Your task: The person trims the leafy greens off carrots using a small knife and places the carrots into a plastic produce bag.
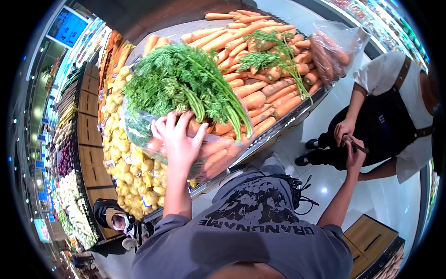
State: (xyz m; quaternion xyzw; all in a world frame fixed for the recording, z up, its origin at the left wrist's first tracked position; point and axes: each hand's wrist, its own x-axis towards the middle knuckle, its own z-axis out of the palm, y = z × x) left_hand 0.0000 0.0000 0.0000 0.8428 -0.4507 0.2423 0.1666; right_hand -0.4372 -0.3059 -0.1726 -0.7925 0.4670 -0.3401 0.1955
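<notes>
My left hand (179, 139) lies with spread fingers on a clear plastic bag (155, 151) of carrots, near its mouth. Beneath my fingertips are some orange carrots (216, 156) and leafy green carrot tops (174, 76). Out to the right, my right hand (356, 156) is closed around a short, thin, dark-brown thing (355, 145) whose kind I cannot make out. Another person's hand (344, 129) is right beside it, at the thing's upper end; I cannot tell whether it grips it too.
Loose carrots (260, 88) fill the display bin. A second plastic bag of carrots (332, 53) sits at its right corner. Yellow-netted potatoes (123, 158) border the bin on the left. A person (381, 125) stands at right, near a wooden display stand (371, 239). Vegetable shelves (88, 125) line the far left.
</notes>
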